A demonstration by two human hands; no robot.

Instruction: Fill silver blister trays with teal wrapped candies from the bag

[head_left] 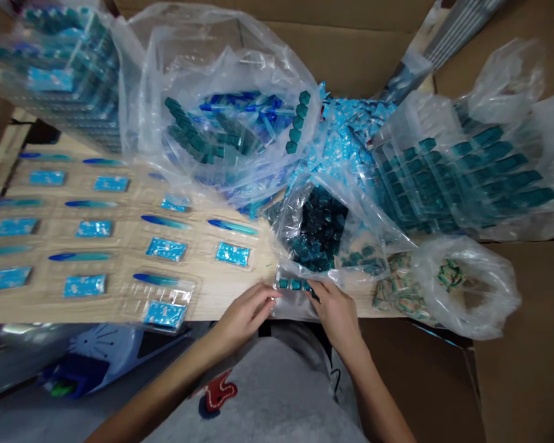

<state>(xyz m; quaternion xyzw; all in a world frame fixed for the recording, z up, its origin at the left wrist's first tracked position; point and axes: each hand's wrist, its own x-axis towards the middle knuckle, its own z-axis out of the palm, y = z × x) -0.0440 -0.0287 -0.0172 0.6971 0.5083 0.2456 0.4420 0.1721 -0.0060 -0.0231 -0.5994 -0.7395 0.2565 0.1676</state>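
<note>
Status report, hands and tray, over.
Left hand pinches edge of clear tray. Right hand touches its teal pieces. Open bag crowds far side.

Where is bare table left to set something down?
Only a small wood patch between the nearest blister tray and the left hand. Trays crowd the left; bags crowd the back and right.

Wooden table (pixel 221 292) carried rows of filled blister packs (pixel 166 249), bag of blue pens (pixel 240 117) at table's far side, bag of patterned packets (pixel 447 277) at its right end, cardboard box (pixel 526 369) right of table.
</note>
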